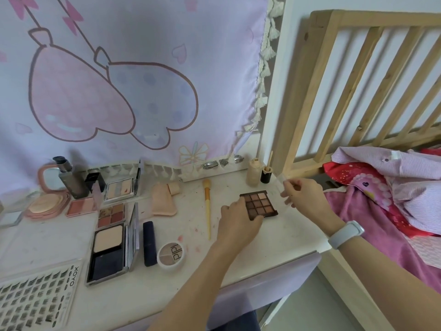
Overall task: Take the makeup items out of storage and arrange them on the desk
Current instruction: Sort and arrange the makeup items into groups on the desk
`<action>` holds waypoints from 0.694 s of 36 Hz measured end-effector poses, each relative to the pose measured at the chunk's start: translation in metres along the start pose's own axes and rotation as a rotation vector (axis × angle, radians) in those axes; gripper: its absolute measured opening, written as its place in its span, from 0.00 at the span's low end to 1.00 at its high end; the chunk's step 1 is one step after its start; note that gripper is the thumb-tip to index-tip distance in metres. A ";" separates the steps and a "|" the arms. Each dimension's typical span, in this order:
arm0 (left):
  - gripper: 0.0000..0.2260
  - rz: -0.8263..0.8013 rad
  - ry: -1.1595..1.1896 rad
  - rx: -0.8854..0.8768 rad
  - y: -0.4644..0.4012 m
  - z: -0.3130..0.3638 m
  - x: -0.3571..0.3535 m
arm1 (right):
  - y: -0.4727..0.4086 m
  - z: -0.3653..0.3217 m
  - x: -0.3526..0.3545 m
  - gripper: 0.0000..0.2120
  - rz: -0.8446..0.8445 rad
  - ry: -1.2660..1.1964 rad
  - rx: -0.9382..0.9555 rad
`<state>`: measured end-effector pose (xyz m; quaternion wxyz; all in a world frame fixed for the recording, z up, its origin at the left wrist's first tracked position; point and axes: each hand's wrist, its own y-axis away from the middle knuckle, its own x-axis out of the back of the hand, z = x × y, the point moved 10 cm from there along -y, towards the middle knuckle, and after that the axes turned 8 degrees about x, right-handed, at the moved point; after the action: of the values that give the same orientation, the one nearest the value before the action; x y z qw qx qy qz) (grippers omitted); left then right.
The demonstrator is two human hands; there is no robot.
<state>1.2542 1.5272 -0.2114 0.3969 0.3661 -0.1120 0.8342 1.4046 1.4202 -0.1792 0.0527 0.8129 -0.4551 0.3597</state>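
Partly hidden by the left hand (235, 217), the eyeshadow palette (260, 204) lies on the desk (281, 235), its near-left corner covered by curled fingers that grip it. Just to its right, the right hand (303, 195) pinches a clear lid (281, 185), blurred and hard to make out, held tilted above the desk. At bottom left, the lash sheet (35, 299) is cut off by the frame edge.

Brush (207, 206) on desk (286, 235) left of eyeshadow palette (259, 204), bottles (253, 173) behind
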 end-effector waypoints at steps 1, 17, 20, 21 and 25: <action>0.16 0.007 -0.072 -0.009 0.000 0.000 -0.005 | -0.003 0.002 0.000 0.08 0.005 0.011 -0.007; 0.28 0.082 -0.515 -0.129 0.009 -0.007 -0.031 | 0.004 0.011 -0.003 0.19 0.040 -0.208 0.072; 0.28 0.106 -0.520 -0.140 0.011 -0.007 -0.030 | 0.007 0.008 -0.005 0.21 0.022 -0.174 0.086; 0.28 0.109 -0.516 -0.143 0.012 -0.006 -0.030 | 0.008 0.008 -0.006 0.22 0.013 -0.142 0.089; 0.27 0.091 -0.502 -0.131 0.011 -0.007 -0.029 | 0.013 0.006 0.008 0.23 0.138 -0.071 0.129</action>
<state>1.2541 1.5066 -0.2355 0.3416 0.5296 -0.2773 0.7252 1.4002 1.4049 -0.1815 -0.0407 0.7937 -0.4873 0.3617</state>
